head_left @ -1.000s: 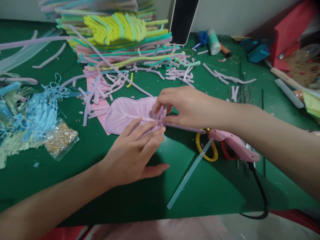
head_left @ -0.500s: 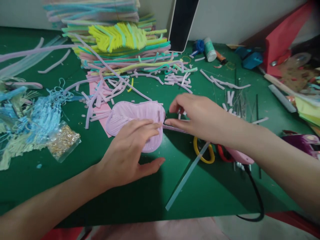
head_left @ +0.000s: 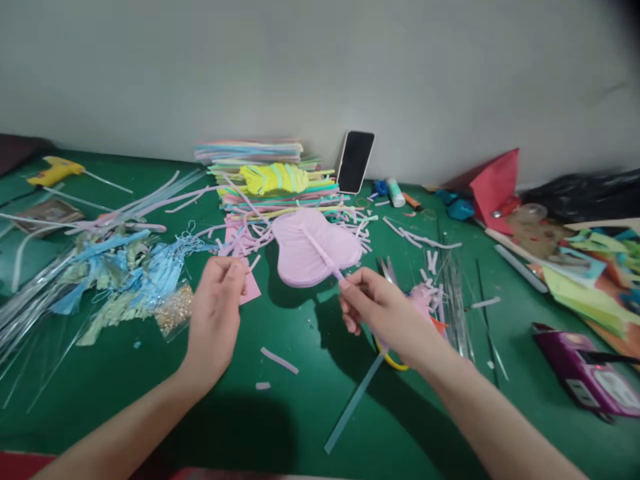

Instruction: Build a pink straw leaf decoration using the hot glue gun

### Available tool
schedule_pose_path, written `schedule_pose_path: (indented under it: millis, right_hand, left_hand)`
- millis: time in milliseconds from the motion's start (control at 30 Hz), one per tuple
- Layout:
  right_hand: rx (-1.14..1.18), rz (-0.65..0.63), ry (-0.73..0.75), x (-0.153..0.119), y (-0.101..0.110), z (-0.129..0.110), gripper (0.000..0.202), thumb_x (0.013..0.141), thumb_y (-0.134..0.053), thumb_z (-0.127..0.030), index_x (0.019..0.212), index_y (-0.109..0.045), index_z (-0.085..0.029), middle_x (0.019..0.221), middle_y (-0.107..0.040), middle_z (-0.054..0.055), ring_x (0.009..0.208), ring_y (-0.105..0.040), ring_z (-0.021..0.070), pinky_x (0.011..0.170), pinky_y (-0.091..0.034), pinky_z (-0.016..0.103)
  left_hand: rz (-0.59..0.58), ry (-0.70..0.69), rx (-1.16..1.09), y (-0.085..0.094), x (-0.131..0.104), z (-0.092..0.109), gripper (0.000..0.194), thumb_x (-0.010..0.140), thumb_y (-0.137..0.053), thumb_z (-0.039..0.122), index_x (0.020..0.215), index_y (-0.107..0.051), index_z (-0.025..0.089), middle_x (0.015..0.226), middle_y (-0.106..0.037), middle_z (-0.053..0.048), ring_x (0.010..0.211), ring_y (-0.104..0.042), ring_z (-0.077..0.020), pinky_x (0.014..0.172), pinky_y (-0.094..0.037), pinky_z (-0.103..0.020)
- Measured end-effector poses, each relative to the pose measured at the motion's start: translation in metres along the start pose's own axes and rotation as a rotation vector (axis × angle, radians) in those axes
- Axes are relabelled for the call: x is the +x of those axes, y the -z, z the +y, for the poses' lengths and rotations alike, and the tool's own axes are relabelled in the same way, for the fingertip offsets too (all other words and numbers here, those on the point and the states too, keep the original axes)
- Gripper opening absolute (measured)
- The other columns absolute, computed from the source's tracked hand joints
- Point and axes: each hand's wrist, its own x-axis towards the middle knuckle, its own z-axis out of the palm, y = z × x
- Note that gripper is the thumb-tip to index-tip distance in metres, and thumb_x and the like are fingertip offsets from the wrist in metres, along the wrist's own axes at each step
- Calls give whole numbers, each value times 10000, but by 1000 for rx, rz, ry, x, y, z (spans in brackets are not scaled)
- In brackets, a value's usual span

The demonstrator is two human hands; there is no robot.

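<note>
A lilac fan-shaped piece point(head_left: 313, 247) with a wrapped stem is raised above the green table. My right hand point(head_left: 373, 303) pinches the end of its stem at the lower right. To the left of the piece, my left hand point(head_left: 217, 300) is closed, fingertips against the thumb, apart from the piece; anything between them is too small to make out. Beneath and beside my right hand lie scissors with yellow handles point(head_left: 395, 360) and a translucent glue stick point(head_left: 353, 403).
Bundles of pipe cleaners point(head_left: 275, 180) and a phone point(head_left: 356, 162) stand at the back. Blue tassels point(head_left: 165, 267) and a bag of gold bits point(head_left: 173, 310) lie left, a yellow glue gun point(head_left: 56, 172) farther left. A purple device point(head_left: 587, 373) sits right.
The lilac piece has come up off the table, held by its stem in my right hand. My left hand has let go of it and moved left. The view now takes in more wall.
</note>
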Motion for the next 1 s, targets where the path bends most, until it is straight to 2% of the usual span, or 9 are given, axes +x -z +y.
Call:
schedule_pose_path:
  millis: [67,100,133,200,267,333,467,600,1000]
  right_hand:
    - [116,36,-23,-8,-8,2,318,874,-537,-506,759,-423,-232,562,-514,-79,438,-503,92,464,-418,239]
    - [156,49,-32,-11,-12,3,328,858,-557,-513,754,-426,-231,565,-514,-80,431,-499,89,454,-412,235]
    - [185,53,-40,-14,-15,4,335,843,-572,-519,749,-429,-231,566,-513,-80,425,-498,89,446,-408,234]
    - [205,40,-52,-18,-19,5,342,830,-572,-531,743,-431,-233,566,-509,-76,421,-504,99,437,-408,243]
    - [97,36,-38,-22,-19,2,336,843,-543,-530,723,-433,-236,557,-516,-62,431,-516,118,447,-417,262]
    - [-191,100,35,-26,-16,-3,328,853,-539,-501,683,-443,-238,547,-532,-38,464,-526,142,471,-411,283]
    - [-734,297,410,-30,-6,-17,166,842,-604,-322,713,-547,-234,625,-598,8,583,-568,181,536,-422,314]
    - [-776,196,702,-25,-4,-24,103,852,-569,-152,854,-638,-229,795,-677,39,768,-626,194,675,-500,330]
    - [-768,80,683,-11,-19,-21,80,814,-638,-165,851,-654,-233,823,-697,30,800,-635,200,668,-503,325]
  left_hand:
    - [-116,440,-324,-11,4,5,339,914,-476,516,959,-539,186,870,-611,-58,783,-625,-179,652,-529,-297]
    - [-243,611,-476,-17,7,7,413,891,-497,549,1062,-538,175,961,-649,-94,847,-656,-203,694,-555,-322]
    - [-344,714,-568,-23,10,11,443,880,-518,545,1108,-543,166,1004,-668,-114,879,-672,-218,741,-569,-347]
    - [-393,798,-688,-33,15,17,376,870,-572,461,1115,-575,175,1036,-696,-112,879,-692,-225,758,-586,-371]
    - [-398,812,-733,-39,19,21,243,853,-615,310,1043,-626,159,1006,-720,-105,849,-706,-224,743,-600,-373]
    - [-388,800,-726,-41,19,22,123,828,-610,168,935,-656,127,899,-734,-96,789,-712,-214,723,-611,-372]
    - [-373,768,-709,-40,15,20,118,818,-552,66,807,-661,110,754,-718,-65,704,-698,-183,684,-623,-376]
    - [-442,737,-690,-38,12,17,139,826,-544,80,845,-680,102,809,-726,-89,710,-692,-180,680,-623,-373]
    - [-444,756,-609,-39,11,19,113,796,-538,118,811,-650,116,699,-656,-49,596,-635,-141,555,-577,-274]
